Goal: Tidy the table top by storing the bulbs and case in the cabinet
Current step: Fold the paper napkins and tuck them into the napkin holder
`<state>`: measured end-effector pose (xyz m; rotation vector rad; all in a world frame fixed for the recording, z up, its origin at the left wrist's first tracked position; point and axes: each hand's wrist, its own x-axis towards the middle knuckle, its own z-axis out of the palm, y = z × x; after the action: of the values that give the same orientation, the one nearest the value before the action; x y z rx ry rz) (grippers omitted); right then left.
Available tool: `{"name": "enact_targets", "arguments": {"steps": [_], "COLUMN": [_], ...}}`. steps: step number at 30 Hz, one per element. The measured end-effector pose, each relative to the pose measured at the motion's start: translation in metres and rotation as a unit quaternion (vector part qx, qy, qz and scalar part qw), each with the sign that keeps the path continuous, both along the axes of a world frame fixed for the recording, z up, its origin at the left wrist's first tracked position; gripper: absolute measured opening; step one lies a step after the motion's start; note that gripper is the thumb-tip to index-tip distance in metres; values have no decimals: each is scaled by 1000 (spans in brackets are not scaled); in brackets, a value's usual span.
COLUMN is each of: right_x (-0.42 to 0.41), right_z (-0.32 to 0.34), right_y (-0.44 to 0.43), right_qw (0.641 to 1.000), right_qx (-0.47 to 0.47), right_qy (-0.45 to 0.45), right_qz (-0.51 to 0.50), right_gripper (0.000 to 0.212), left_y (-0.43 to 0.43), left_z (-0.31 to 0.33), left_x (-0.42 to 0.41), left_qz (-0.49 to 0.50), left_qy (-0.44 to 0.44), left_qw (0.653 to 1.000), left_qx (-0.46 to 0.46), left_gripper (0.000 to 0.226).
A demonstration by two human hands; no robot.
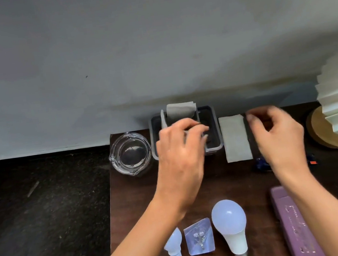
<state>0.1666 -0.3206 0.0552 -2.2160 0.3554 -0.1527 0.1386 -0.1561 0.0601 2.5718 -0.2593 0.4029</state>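
Nearest, large bulb (230,225) lies base toward camera; left hand (180,158) fingers loosely curled, right hand (279,137) pinched, both empty.

A dark wooden counter (134,199) stands against a plain grey wall (131,46). Dark speckled floor (42,219) lies to its left, dimly lit.

Two bulbs (230,225) (173,244), two hands (180,154) (279,137), one ashtray (130,153)

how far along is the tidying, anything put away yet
Nothing looks stored: no cabinet is in view. The large bulb and small bulb lie untouched on the table. The left hand reaches over the dark container; the right hand hovers, apparently empty.
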Motion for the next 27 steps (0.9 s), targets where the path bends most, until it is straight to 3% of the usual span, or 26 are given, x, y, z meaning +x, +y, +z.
{"name": "enact_targets", "arguments": {"steps": [5,7,10,12,22,27], "right_x": [14,17,16,16,19,15], "right_z": [-26,-37,-50,-56,-57,-61], "right_y": [-19,-19,-16,-12,-9,-2], "right_qw": [991,984,981,981,964,985], "right_qx": [-79,-97,-103,-94,-86,-28], "right_qy": [111,147,159,160,246,173], "right_qz": [1,23,45,49,50,-1], "right_gripper": [23,29,36,40,34,21], "left_y": [-43,-59,-84,-93,-100,-101], "left_z": [2,6,2,-7,-42,-45], "left_x": [52,77,107,119,125,124], "left_qz": [-55,-68,-120,-136,-165,-177], "left_qy": [55,106,233,288,293,284], "left_qw": [987,962,882,836,855,859], "left_qx": [144,241,392,446,395,387], "left_gripper": [16,24,31,31,28,25]}}
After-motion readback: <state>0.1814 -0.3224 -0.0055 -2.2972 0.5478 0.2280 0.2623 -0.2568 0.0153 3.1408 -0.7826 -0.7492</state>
